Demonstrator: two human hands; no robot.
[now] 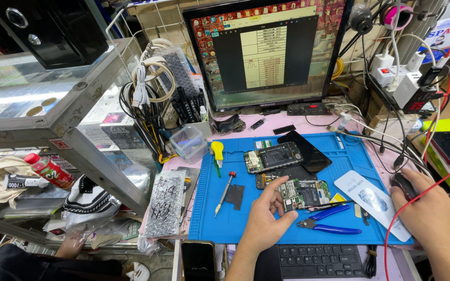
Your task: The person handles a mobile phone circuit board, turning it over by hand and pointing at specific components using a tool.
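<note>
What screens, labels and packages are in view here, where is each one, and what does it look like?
Monitor: back centre, dark window with a pale sheet on a red backdrop.
White card: blue mat's right edge, blue round print.
Bottle: left shelf, red label and cap.
Phone: front edge, black, screen dark.
Silvery bag: left of mat, black scrawl.

Left hand (264, 224): thumb and fingers touching circuit board (304, 193) on blue mat (209, 218);
Right hand (432, 216): covering black mouse (403, 183);
Nearby: blue cutters (329, 224), screwdriver (224, 193)
</note>
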